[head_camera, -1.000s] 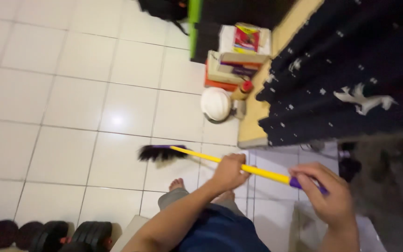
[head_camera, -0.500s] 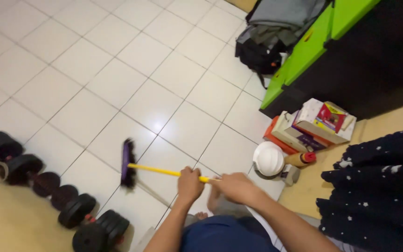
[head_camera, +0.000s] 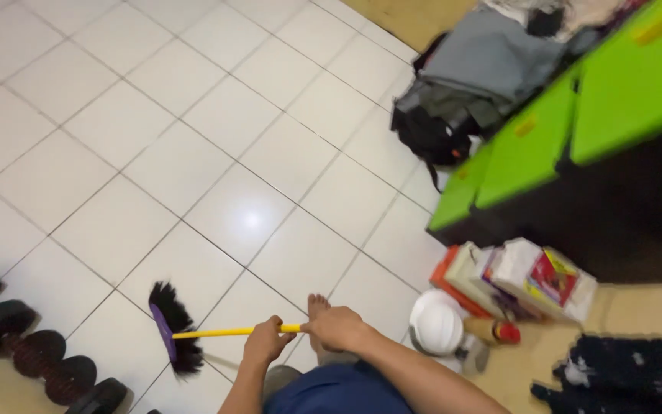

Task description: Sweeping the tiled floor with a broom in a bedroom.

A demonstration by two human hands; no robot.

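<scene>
A broom with a yellow handle (head_camera: 220, 333) and a purple head with black bristles (head_camera: 172, 340) rests on the white tiled floor (head_camera: 193, 138) at lower left. My left hand (head_camera: 267, 342) grips the handle near its middle. Just to the right of it, my right hand (head_camera: 336, 327) grips the handle's end. Both hands sit close together above my bare foot (head_camera: 317, 307).
Black dumbbell weights (head_camera: 32, 353) lie along the lower left. A black and grey backpack (head_camera: 453, 100) leans by a green and black cabinet (head_camera: 576, 130). Stacked boxes (head_camera: 522, 280), a white round lid (head_camera: 437, 322) and a dark starry cloth (head_camera: 630, 376) crowd the lower right.
The view has swung up and left. The broom head has moved down-left toward the weights, and my two hands have stayed together on the handle.
</scene>
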